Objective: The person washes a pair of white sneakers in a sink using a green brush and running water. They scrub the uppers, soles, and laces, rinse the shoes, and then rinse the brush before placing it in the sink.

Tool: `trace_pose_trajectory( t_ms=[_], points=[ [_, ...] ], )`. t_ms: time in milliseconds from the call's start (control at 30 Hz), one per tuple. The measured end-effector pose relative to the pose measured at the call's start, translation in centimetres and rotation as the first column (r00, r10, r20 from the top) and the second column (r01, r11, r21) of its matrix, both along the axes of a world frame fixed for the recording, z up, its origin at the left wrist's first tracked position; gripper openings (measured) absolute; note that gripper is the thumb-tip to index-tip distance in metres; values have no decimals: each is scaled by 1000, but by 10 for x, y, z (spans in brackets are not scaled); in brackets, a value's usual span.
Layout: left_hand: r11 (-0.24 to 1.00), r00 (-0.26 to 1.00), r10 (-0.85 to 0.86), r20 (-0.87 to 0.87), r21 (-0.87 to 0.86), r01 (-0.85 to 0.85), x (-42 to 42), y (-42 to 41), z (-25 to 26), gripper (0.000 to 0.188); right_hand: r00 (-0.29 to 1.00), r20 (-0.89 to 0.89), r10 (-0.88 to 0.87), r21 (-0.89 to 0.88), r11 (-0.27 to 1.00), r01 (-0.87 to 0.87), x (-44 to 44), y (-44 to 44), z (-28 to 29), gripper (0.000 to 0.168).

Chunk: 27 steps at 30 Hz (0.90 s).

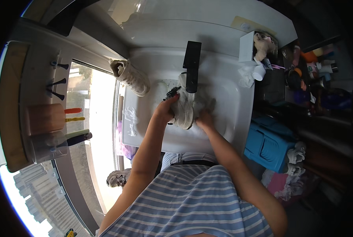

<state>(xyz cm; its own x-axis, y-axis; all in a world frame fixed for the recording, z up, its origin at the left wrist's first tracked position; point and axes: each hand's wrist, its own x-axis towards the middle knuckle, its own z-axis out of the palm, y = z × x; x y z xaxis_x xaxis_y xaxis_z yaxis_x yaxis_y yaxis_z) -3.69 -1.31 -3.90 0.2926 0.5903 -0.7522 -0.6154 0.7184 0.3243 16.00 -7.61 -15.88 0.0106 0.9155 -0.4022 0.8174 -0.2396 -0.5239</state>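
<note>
A wet, light-coloured shoe (184, 109) is in the white sink (235, 118), under the black faucet (192, 68). My left hand (165, 109) grips its left side, with a small black and grey item (171, 93) at the fingers; what that item is cannot be told. My right hand (205, 118) is low in the basin at the shoe's right side, its fingers blurred and partly hidden, so its hold is unclear. Another off-white lace-up shoe (132, 77) leans on the sink's back left corner.
A white box (247, 49) with a plush item, a white cup (258, 73) and crumpled plastic (245, 77) stand at the back right corner. White foam (131, 118) lies on the left rim. A blue plastic container (266, 145) is right of the sink; a window is at the left.
</note>
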Motion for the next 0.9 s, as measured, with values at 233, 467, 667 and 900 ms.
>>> trace_pose_trajectory(
  t_ms=[233, 467, 667, 900],
  points=[
    [996, 927, 80, 367, -5, -85, 12, -14, 24, 36, 940, -335, -58, 4, 998, 64, 21, 3, 39, 28],
    [984, 978, 178, 107, -44, -174, 32, -19, 4, 25, 996, 32, -78, -3, 997, 78, 61, -15, 112, 60],
    [962, 960, 270, -77, 75, -264, 36, -25, -7, 17, 984, -6, -179, 84, 980, 179, 56, -37, 154, 58],
    [970, 952, 236, -194, 99, -220, 41, -25, 10, 19, 992, -14, -123, 349, 929, 120, 51, -41, 148, 65]
  ],
)
